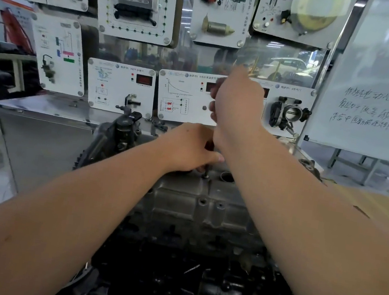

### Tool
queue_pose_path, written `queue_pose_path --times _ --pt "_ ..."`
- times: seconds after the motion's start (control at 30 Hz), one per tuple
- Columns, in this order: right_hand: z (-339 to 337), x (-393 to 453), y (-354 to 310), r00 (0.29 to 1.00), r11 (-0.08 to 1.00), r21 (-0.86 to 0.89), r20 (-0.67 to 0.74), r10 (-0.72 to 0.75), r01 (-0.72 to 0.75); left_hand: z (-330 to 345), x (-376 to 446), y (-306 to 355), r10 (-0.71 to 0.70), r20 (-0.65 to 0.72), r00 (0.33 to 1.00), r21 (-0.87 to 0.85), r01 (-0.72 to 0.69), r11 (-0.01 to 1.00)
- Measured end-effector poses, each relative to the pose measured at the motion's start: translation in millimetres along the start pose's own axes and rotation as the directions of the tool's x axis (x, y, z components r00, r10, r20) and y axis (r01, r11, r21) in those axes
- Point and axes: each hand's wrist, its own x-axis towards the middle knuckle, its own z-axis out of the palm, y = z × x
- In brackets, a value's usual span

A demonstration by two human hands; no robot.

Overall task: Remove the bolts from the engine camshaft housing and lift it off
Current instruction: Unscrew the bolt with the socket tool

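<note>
The grey cast-metal camshaft housing [195, 205] sits on top of the dark engine block [169, 281], right in front of the person and low in the view. It has not been lifted off, so the job looks to be in the bolt-removing part.

The right hand [239, 98] is up high, with its fingers curled tight round the dark handle of a long driver tool [209, 147]. The tool stands almost straight up and down. I think it is held that way so its tip sits square on the bolt and does not slip.

The left hand [190, 149] is lower, near the bottom of the tool. Its fingers bend round the shaft and the thumb sticks out to the right. It seems to be there to keep the tool steady while the top hand turns.

Right under the tool, one small dark metal bolt [205, 175] pokes up from the far edge of the housing. Just beside it is a round open hole [226, 177]. Two small bolt holes [210, 202] closer to us look empty, so those bolts may be out already.

Behind the engine stand white teaching boards with car parts [122, 87], and a whiteboard with handwriting [379, 105] leans on the right
</note>
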Motion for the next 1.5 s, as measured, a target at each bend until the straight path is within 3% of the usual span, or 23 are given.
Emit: queue_pose_path --times 0.07,0.13,0.23,0.4,0.73,0.87,0.97,1.17,1.33,1.5 --pt "10 -8 3 0.982 0.995 0.012 -0.164 -0.095 0.098 -3 -5 5 0.011 0.038 0.999 0.104 -0.015 0.994" --pt "15 -10 3 0.974 0.993 0.056 -0.209 -0.091 0.105 -2 -6 3 0.006 0.001 1.000 0.137 -0.006 0.991" --pt "18 -7 1 0.992 0.994 0.094 -0.119 -0.042 0.053 0 -2 -4 -0.013 -0.062 0.998 0.047 0.016 0.999" --pt "8 -2 3 0.996 0.979 0.188 0.062 0.067 -0.078 4 4 -9 0.014 -0.033 0.999 -0.064 -0.016 0.998" --pt "-18 15 9 0.894 0.932 0.305 0.446 0.040 -0.194 7 2 -4 0.009 -0.059 0.998 0.012 -0.008 1.000" --pt "-14 6 13 0.938 0.940 0.284 0.335 0.086 -0.188 5 4 -3 0.027 -0.051 0.998 0.058 -0.024 0.998" --pt "-4 -2 8 0.992 0.999 0.034 0.127 0.019 -0.024 5 2 -2 0.007 -0.055 0.998 0.037 -0.005 0.999" --pt "12 -6 7 0.971 0.996 0.084 -0.238 -0.023 0.044 -5 -1 13 -0.011 0.123 0.992 0.299 -0.026 0.954" --pt "12 -3 5 0.992 0.994 0.085 -0.113 -0.055 0.065 -2 3 7 -0.052 0.070 0.996 0.208 0.036 0.977" --pt "9 2 5 0.993 0.973 0.197 0.050 0.110 -0.117 3 3 4 -0.072 -0.010 0.997 0.167 0.073 0.983"
